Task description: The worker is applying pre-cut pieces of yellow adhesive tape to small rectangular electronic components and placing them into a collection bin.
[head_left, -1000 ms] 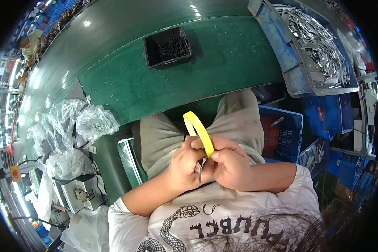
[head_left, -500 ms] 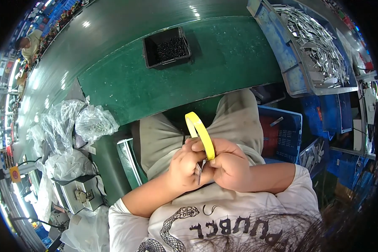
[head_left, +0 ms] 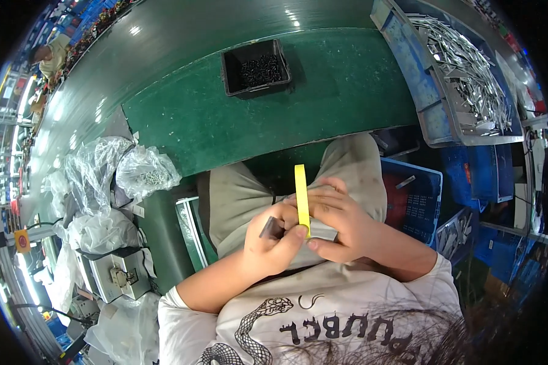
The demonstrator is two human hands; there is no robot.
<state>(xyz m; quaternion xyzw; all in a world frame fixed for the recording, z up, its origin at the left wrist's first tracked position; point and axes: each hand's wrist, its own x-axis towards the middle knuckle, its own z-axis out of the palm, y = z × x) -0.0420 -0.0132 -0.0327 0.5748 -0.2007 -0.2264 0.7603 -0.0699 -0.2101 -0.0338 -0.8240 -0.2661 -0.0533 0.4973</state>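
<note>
In front of my lap, my left hand (head_left: 266, 246) is closed around a short grey metal strip (head_left: 272, 227), one end of which sticks out between the fingers. The left thumb also presses against the lower end of a narrow yellow ring (head_left: 301, 193), which looks like a roll of tape seen edge-on. My right hand (head_left: 344, 222) is on the ring's other side, thumb apart and fingers stretched toward the left hand. Its fingertips pass behind the yellow ring; whether they touch it, I cannot tell.
On the green table (head_left: 347, 103) stands a black bin (head_left: 256, 91) of small dark parts. A blue crate (head_left: 435, 115) of shiny metal strips is at the right. Clear plastic bags (head_left: 97, 176) and a metal box (head_left: 125, 277) lie left; another blue crate (head_left: 432, 201) sits lower right.
The yellow ring has turned from slanted to nearly upright and edge-on. My right hand has loosened, its thumb and fingers spreading. My left hand has turned, tilting the metal strip.
</note>
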